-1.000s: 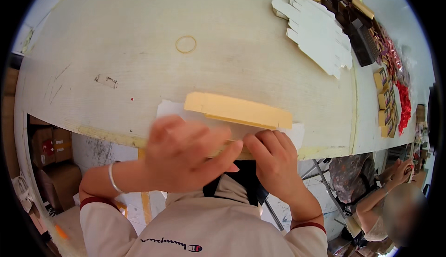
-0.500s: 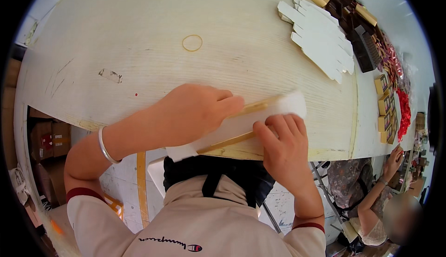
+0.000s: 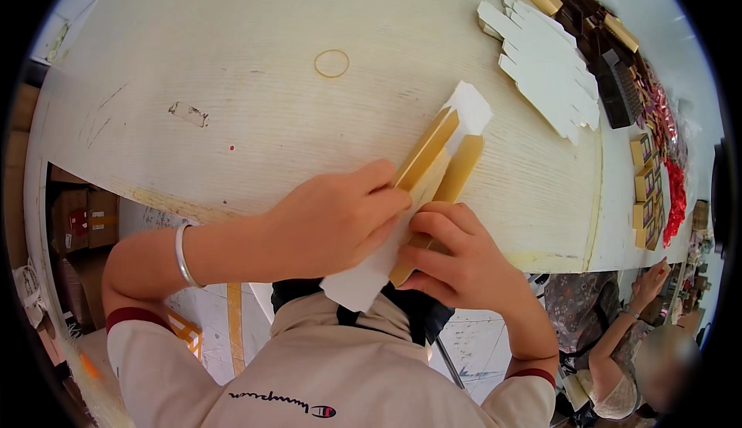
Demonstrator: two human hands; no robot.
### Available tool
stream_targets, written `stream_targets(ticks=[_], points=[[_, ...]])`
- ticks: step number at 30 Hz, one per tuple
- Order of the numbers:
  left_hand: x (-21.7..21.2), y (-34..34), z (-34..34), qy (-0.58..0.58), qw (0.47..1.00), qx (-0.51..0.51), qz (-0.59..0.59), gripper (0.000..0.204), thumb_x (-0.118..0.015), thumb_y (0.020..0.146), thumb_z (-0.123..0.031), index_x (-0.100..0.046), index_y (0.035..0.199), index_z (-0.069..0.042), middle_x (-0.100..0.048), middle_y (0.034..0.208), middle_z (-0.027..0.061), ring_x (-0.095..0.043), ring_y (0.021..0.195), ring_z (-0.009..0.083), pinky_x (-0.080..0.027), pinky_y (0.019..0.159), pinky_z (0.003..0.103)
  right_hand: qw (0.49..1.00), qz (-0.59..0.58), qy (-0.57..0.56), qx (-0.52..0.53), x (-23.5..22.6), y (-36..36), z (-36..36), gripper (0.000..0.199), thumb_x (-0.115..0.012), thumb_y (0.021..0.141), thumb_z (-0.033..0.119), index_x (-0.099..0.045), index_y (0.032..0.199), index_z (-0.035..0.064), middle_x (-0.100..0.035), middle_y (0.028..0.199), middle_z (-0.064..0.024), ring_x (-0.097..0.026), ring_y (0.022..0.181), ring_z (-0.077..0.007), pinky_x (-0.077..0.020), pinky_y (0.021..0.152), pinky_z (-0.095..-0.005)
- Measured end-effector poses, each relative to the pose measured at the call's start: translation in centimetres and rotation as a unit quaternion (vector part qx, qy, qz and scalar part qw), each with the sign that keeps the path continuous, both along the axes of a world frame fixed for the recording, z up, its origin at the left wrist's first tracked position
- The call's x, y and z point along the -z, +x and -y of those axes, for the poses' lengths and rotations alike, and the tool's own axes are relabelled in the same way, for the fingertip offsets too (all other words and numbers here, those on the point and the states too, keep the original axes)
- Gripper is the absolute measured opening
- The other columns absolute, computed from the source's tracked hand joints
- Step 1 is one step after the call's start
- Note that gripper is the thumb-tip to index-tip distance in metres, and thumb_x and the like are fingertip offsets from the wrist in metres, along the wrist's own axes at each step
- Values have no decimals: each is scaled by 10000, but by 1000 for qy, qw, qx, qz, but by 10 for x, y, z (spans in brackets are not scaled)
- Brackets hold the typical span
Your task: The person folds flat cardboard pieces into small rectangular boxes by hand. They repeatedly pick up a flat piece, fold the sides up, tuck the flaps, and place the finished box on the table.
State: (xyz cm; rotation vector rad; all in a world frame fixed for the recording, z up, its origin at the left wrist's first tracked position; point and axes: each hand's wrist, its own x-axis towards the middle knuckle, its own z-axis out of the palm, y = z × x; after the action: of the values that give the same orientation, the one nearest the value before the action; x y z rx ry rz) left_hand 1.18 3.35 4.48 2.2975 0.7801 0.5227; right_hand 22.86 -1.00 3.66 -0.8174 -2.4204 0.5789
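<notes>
gold-and-white flat carton [image 3: 437,167] swung from crosswise to pointing away, left hand [image 3: 332,223] and right hand [image 3: 456,262] both gripping it

The carton blank [image 3: 433,173] under my left hand [image 3: 332,223] is thin card, glossy gold outside, matt white inside. The counter [image 3: 255,80] is pale, matt wood-grain laminate, scuffed at its near edge.

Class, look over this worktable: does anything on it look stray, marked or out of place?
Yes. A lone rubber band lies on the bare table, far from the stacked white card blanks. Left of it is a dark scuff, with a worn patch along the table's near edge.
</notes>
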Motion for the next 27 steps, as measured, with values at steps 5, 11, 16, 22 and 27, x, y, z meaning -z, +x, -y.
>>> stream_targets(ticks=[5, 11, 16, 22, 27], points=[[9, -22, -16, 66, 980, 167, 82, 366, -726, 781, -191, -621, 1076, -1, -564, 1159, 116, -571, 756, 240, -503, 677, 301, 991, -57, -110, -51, 16, 19, -19, 217, -779, 698, 139, -591, 764, 54, -521, 909, -77, -514, 880, -289, -421, 759, -367], [28, -7, -21, 167, 967, 185, 45, 285, -757, 733, -210, -641, 929, -39, -599, 965, 58, -523, 711, 201, -469, 628, 289, 995, -49, -85, -36, 15, 23, -22, 195, -749, 701, 64, -560, 744, 48, -486, 829, -75, -490, 810, -283, -416, 730, -368], [26, 31, -3, 130, 986, 89, 55, 168, -741, 714, -93, -642, 844, -56, -577, 796, 28, -487, 659, 202, -434, 575, 293, 993, -30, -111, -14, 9, 36, -24, 292, -786, 694, 80, -550, 862, 52, -506, 831, -74, -489, 799, -285, -422, 698, -362], [32, 49, 11, 123, 989, 28, 78, 174, -738, 706, -66, -692, 873, -86, -596, 816, 16, -469, 644, 201, -412, 562, 283, 989, -30, -140, -39, 5, 54, -32, 342, -779, 663, 74, -497, 854, 40, -469, 819, -92, -485, 800, -296, -434, 686, -380], [44, 53, 16, 163, 984, -2, 76, 200, -742, 716, -80, -706, 911, -101, -590, 809, 3, -457, 646, 185, -403, 561, 278, 992, -42, -108, -43, 18, 62, -30, 309, -774, 673, 76, -504, 818, 37, -471, 834, -88, -493, 822, -286, -444, 700, -379]])
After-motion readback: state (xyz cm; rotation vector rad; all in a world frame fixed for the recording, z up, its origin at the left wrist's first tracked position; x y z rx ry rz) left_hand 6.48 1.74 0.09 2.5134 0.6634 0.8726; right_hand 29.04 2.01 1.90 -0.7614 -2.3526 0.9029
